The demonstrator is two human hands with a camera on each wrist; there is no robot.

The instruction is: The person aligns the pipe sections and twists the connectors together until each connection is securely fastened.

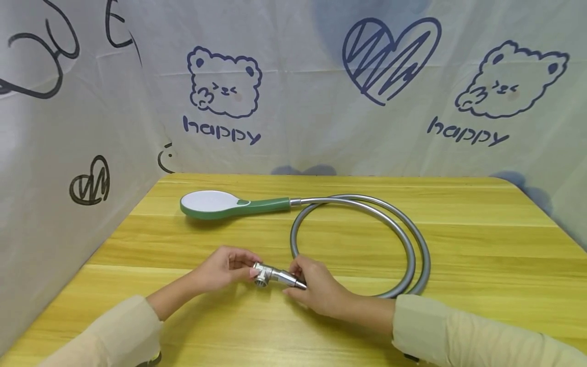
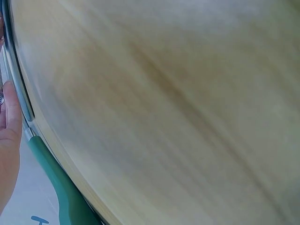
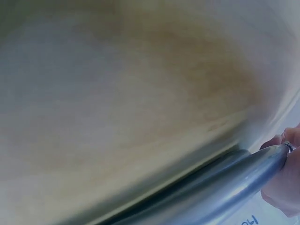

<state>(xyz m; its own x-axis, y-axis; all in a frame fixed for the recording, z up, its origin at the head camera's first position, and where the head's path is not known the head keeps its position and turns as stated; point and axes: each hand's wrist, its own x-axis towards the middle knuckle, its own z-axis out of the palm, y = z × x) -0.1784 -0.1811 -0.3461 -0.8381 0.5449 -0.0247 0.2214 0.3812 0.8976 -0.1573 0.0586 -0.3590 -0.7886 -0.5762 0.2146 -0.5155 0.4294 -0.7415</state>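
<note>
Near the front middle of the table, my left hand (image 1: 215, 272) pinches a chrome tee fitting (image 1: 262, 274) between thumb and fingers. The fitting meets the metal end connector (image 1: 286, 278) of a grey shower hose (image 1: 424, 244). My right hand (image 1: 323, 290) grips the hose at that connector. In the right wrist view the hose (image 3: 225, 187) runs into the right fingers. Further back lies a green handheld shower head (image 1: 215, 206), white face up, joined to the hose's other end. Its green handle (image 2: 58, 183) also appears in the left wrist view, where the fitting is mostly cut off.
The looped hose lies across the middle right of the wooden table (image 1: 481, 244). A white cloth with drawings (image 1: 298, 102) hangs behind the table and along its left side.
</note>
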